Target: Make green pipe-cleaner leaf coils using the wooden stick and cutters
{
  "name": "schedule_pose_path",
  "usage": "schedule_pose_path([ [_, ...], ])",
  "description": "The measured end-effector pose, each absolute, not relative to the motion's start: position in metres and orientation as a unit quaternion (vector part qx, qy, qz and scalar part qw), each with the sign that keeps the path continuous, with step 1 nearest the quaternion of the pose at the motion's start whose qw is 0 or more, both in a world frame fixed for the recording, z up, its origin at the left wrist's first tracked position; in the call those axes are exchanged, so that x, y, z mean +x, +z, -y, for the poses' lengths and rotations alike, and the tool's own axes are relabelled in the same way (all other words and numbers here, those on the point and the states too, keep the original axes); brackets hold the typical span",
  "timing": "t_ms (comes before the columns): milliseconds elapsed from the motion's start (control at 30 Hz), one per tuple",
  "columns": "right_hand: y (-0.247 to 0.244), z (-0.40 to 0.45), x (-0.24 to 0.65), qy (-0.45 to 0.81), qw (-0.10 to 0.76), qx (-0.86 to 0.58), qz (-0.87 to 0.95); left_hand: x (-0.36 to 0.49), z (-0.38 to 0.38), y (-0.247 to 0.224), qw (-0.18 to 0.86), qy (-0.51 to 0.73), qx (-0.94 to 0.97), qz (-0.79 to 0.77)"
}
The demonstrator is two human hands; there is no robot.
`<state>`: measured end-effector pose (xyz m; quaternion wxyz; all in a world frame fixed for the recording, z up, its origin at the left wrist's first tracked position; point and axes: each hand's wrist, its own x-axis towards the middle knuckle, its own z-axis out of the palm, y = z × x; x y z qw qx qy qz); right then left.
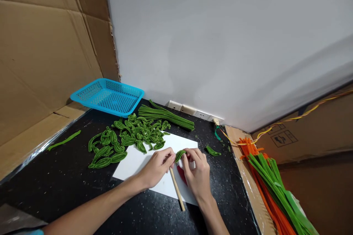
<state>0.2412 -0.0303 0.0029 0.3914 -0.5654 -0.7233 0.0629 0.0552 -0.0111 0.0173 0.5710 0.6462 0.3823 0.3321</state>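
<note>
From afar I see a black tabletop (226, 191) bearing a white sheet (138, 165) — green leaf shapes (136, 136) heaped across its far-left corner, green strips (168, 116) behind it, one leaf (212, 151) right of it.

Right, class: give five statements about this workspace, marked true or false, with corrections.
1. The right hand touches a fuzzy green leaf-shaped piece. True.
2. The blue perforated plastic basket stands right of the right hand. False: it stands left.
3. Straight fuzzy green stems lie near the white wall sockets. True.
4. The slim wooden stick lies inside the basket. False: it is by the left hand.
5. A white rectangular sheet lies beneath the hands. True.
</note>
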Motion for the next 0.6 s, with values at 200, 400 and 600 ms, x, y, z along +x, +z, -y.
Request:
schedule_pose_path([
  [200, 0.004, 0.03, 0.242, 0.041, 0.368, -0.546, 0.752, 0.054, 0.01, 0.019, 0.586, 0.345, 0.636, -0.365],
  [400, 0.01, 0.033, 0.239, 0.013, 0.336, -0.514, 0.789, 0.055, 0.007, 0.01, 0.464, 0.377, 0.683, -0.419],
  [600, 0.013, 0.039, 0.236, 0.059, 0.414, -0.503, 0.757, 0.062, 0.01, 0.006, 0.574, 0.394, 0.602, -0.39],
])
